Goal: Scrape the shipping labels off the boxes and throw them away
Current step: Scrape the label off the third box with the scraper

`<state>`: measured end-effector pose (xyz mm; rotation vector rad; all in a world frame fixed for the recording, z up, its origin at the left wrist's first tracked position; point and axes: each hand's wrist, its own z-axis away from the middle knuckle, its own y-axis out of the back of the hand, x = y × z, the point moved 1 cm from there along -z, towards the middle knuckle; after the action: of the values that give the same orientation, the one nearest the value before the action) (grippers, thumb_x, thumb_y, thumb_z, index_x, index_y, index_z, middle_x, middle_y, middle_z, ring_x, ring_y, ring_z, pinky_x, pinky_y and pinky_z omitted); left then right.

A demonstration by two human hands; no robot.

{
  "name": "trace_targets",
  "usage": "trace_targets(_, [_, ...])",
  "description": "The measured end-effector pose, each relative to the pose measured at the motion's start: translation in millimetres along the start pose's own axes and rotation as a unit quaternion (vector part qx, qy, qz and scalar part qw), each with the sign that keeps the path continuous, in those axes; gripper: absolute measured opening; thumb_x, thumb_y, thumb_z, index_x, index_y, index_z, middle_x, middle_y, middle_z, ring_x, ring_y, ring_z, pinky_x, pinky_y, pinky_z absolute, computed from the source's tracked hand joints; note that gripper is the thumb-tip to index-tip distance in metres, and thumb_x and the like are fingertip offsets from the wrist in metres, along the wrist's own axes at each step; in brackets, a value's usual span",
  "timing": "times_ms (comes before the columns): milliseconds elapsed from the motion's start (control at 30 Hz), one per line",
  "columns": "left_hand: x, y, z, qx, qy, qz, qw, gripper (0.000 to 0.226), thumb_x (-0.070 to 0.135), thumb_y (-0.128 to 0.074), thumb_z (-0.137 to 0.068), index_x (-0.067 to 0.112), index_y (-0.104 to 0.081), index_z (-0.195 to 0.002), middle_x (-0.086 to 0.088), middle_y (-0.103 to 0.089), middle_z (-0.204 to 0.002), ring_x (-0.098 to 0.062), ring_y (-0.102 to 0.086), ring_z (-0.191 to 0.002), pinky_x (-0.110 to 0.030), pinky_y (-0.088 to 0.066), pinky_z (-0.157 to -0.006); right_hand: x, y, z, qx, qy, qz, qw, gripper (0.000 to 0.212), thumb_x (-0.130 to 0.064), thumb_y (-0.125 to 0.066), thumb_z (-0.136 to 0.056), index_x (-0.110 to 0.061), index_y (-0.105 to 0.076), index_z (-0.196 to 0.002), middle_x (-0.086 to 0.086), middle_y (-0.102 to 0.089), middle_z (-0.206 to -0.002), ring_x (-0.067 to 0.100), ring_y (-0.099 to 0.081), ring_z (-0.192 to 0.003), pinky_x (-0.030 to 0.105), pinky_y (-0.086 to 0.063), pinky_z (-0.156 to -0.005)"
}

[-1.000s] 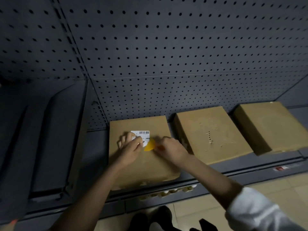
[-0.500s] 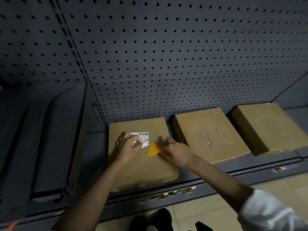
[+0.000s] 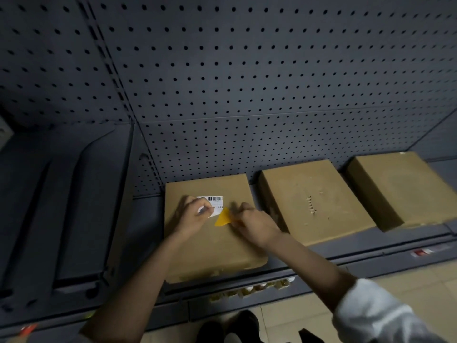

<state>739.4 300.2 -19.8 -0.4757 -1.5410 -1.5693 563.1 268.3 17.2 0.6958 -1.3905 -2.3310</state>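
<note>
At frame centre the left hand (image 3: 195,215) pinches the half-lifted label (image 3: 214,205) on the left box (image 3: 210,241) while the right hand (image 3: 252,222) grips the scraper (image 3: 222,218); other boxes look bare, nothing binned.

a: what is covered on the white barcoded shipping label (image 3: 214,203)?
b: its left part lies under the fingers of the left hand (image 3: 191,215); the small print beside the barcode is too small to read.

a: and the yellow plastic scraper (image 3: 222,218)?
b: its handle end is hidden inside the right hand (image 3: 252,222); whether its blade edge touches the label cannot be told.

a: anything cut off?
b: the far-right flat brown cardboard box (image 3: 400,186) runs past the right edge. the white sleeve (image 3: 378,315) is blurred and cut off at the bottom right. the dark shoes (image 3: 230,329) are cut off by the bottom edge.
</note>
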Motion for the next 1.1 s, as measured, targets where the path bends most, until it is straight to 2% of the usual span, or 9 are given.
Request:
trace_targets(133, [-2,4,-1,-0.055,0.003,0.034,0.998,0.014,0.020,-0.061,-0.088,0.006,-0.066,-0.086,-0.008,-0.043,-0.104,-0.024,-0.049,-0.108,-0.018,-0.036,-0.081,18,2,8,-0.020,-0.001,0.008,1.000,0.035,-0.035,-0.043,-0.098,-0.018,-0.059,-0.124,0.010,-0.046,-0.124,0.036,-0.059,-0.105,0.045,-0.048,-0.094])
trace_targets(200, [-4,9,-4,-0.077,0.012,0.053,0.996,0.024,0.038,-0.057,-0.089,0.016,-0.066,-0.086,-0.008,-0.049,-0.108,-0.021,-0.048,-0.110,-0.020,-0.036,-0.081,12,1,5,-0.019,-0.007,0.006,1.000,0.035,-0.032,-0.044,-0.098,-0.014,-0.059,-0.123,0.011,-0.046,-0.125,0.037,-0.059,-0.105,0.046,-0.048,-0.094])
trace_targets(267, [-8,14,-6,-0.083,0.018,0.041,0.996,0.026,0.051,-0.061,-0.079,0.026,-0.064,-0.086,-0.006,-0.048,-0.112,-0.019,-0.048,-0.109,-0.027,-0.041,-0.088,-1,1,-4,-0.006,-0.010,-0.007,1.000,0.033,-0.028,-0.045,-0.098,-0.009,-0.059,-0.121,0.013,-0.046,-0.126,0.039,-0.058,-0.105,0.045,-0.049,-0.092])
trace_targets(367, [-18,12,-2,-0.043,-0.042,-0.056,0.997,0.024,0.034,-0.078,-0.067,0.027,-0.065,-0.086,-0.003,-0.045,-0.106,-0.019,-0.047,-0.108,-0.035,-0.045,-0.093,-2,4,-11,-0.006,-0.001,-0.023,1.000,0.034,-0.030,-0.045,-0.098,-0.012,-0.059,-0.123,0.013,-0.044,-0.126,0.038,-0.058,-0.106,0.043,-0.048,-0.094])
trace_targets(500, [-20,3,-1,0.031,-0.055,-0.086,0.994,0.015,0.020,-0.075,-0.073,0.015,-0.068,-0.085,-0.008,-0.051,-0.103,-0.028,-0.052,-0.105,-0.038,-0.046,-0.090,27,1,4,-0.042,0.027,-0.037,0.998,0.035,-0.034,-0.047,-0.096,-0.024,-0.055,-0.129,0.007,-0.040,-0.131,0.031,-0.057,-0.111,0.036,-0.044,-0.098])
trace_targets(600, [-19,1,-2,0.056,-0.042,-0.058,0.996,0.010,0.018,-0.070,-0.078,0.012,-0.066,-0.085,-0.011,-0.052,-0.103,-0.026,-0.054,-0.102,-0.036,-0.047,-0.088,36,-3,9,-0.012,0.032,-0.017,0.999,0.040,-0.037,-0.050,-0.094,-0.026,-0.052,-0.133,0.006,-0.044,-0.134,0.031,-0.058,-0.112,0.036,-0.045,-0.094])
trace_targets(733, [-19,0,-1,0.059,-0.037,-0.036,0.997,0.011,0.021,-0.062,-0.086,0.010,-0.061,-0.084,-0.008,-0.051,-0.103,-0.023,-0.056,-0.093,-0.023,-0.039,-0.072,26,-5,7,0.035,0.021,-0.006,0.999,0.047,-0.052,-0.047,-0.092,-0.031,-0.048,-0.134,0.000,-0.049,-0.137,0.028,-0.062,-0.108,0.038,-0.048,-0.092])
trace_targets(867, [-20,-1,-4,0.075,-0.042,-0.067,0.994,0.016,0.023,-0.060,-0.088,0.007,-0.061,-0.086,-0.013,-0.054,-0.103,-0.027,-0.057,-0.091,-0.031,-0.043,-0.076,21,-9,4,0.040,0.029,0.034,0.998,0.045,-0.050,-0.042,-0.094,-0.026,-0.050,-0.131,0.003,-0.048,-0.133,0.031,-0.064,-0.099,0.040,-0.052,-0.085])
trace_targets(1100, [-20,-4,-7,0.090,-0.020,-0.064,0.994,0.018,0.020,-0.052,-0.093,0.004,-0.059,-0.093,-0.018,-0.055,-0.109,-0.032,-0.055,-0.093,-0.033,-0.042,-0.072,7,-11,-1,0.040,0.057,0.023,0.997,0.040,-0.045,-0.041,-0.097,-0.018,-0.056,-0.121,0.006,-0.048,-0.128,0.033,-0.063,-0.096,0.042,-0.053,-0.085])
